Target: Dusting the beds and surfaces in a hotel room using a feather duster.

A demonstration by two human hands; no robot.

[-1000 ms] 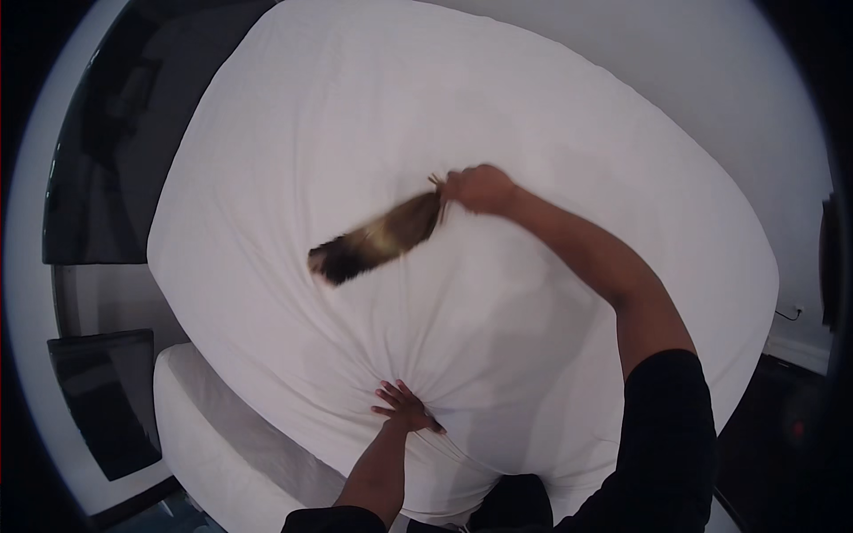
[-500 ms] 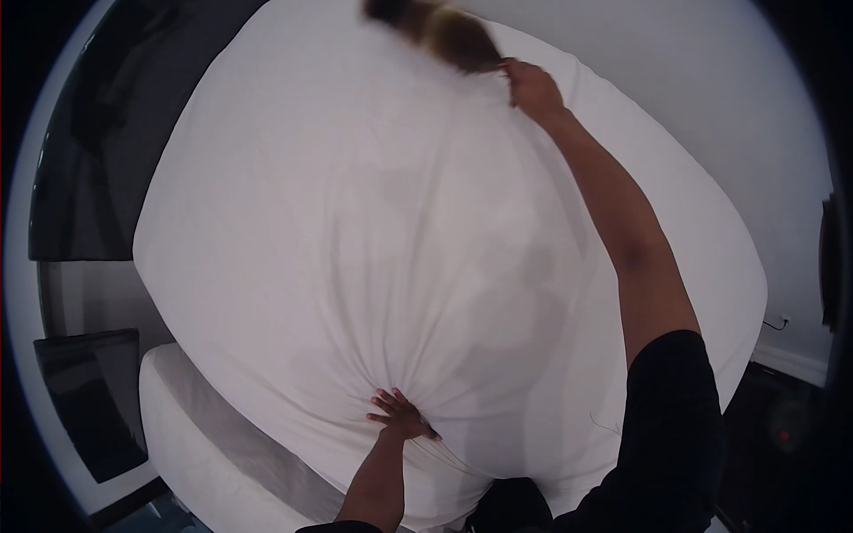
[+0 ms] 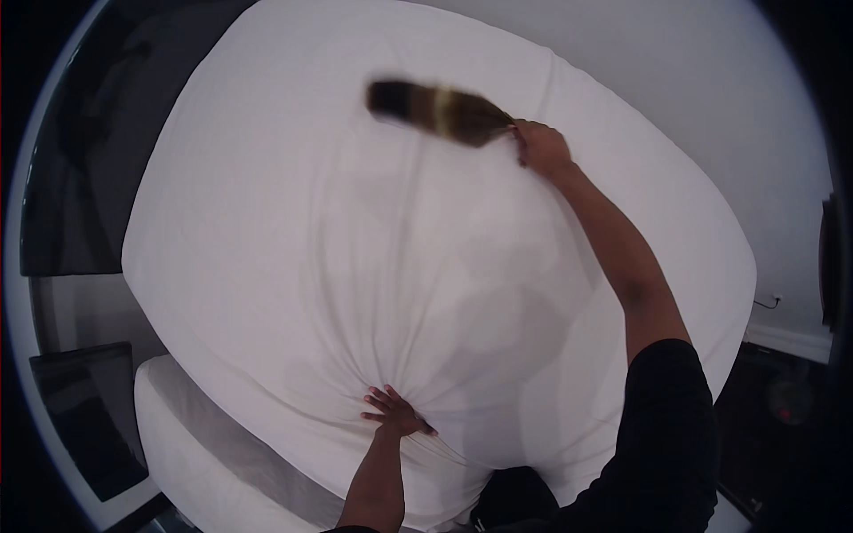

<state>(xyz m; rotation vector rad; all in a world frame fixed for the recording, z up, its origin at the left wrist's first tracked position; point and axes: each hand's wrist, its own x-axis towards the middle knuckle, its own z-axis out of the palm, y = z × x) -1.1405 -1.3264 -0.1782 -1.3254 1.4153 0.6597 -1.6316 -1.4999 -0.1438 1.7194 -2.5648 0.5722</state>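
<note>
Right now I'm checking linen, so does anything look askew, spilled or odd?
The white sheet looks puckered: creases fan out from under the left hand, which rests on it. No spill stands out; the grey patches look like shadows.

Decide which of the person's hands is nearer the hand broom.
Right. The right hand grips the hand broom at its narrow end; the left hand rests on the white bedsheet, well away from it.

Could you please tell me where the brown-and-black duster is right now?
In the head view, the duster is in the right hand, pointing left over the upper middle of the white sheet.
</note>
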